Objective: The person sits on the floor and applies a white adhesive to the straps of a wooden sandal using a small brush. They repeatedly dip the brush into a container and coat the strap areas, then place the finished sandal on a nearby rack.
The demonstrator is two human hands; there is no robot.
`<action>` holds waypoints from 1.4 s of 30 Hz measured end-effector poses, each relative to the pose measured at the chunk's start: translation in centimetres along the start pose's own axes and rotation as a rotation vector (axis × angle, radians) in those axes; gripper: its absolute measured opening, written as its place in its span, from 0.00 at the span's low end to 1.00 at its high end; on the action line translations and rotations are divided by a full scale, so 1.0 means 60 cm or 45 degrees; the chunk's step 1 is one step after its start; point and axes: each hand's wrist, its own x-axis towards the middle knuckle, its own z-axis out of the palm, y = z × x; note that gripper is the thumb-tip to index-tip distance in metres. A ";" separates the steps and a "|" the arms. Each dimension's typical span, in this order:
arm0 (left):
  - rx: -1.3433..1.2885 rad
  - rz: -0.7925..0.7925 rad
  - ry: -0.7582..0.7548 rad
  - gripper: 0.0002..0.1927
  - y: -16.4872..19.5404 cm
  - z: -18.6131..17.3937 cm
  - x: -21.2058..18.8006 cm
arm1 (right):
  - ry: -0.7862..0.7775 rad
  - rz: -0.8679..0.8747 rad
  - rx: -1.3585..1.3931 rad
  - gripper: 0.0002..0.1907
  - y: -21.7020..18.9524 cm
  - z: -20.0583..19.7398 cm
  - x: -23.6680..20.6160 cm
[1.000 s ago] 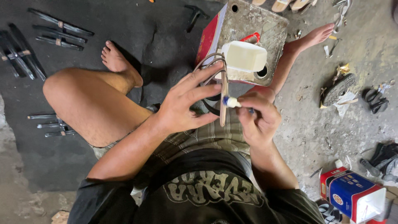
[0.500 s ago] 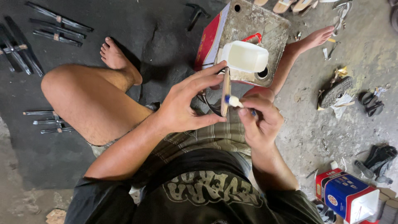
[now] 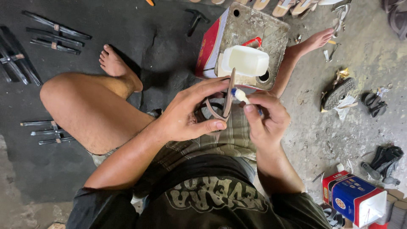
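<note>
Close in over the lap, the left hand (image 3: 186, 121) grips a brown sandal sole (image 3: 228, 94) on edge, thumb curled under its strap. The right hand (image 3: 265, 121) pinches a small brush (image 3: 239, 95), whose white tip now rests against the sole's upper edge; half a second ago it sat a little lower, so the stroke has crept upward. Just beyond stands the white plastic tub (image 3: 246, 60) on a battered tin box (image 3: 254, 29). Further out, black strips (image 3: 55, 29) lie on the floor (image 3: 322, 144).
</note>
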 end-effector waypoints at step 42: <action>0.074 -0.118 -0.069 0.32 -0.005 0.020 -0.008 | 0.095 -0.049 -0.229 0.07 0.020 0.004 0.006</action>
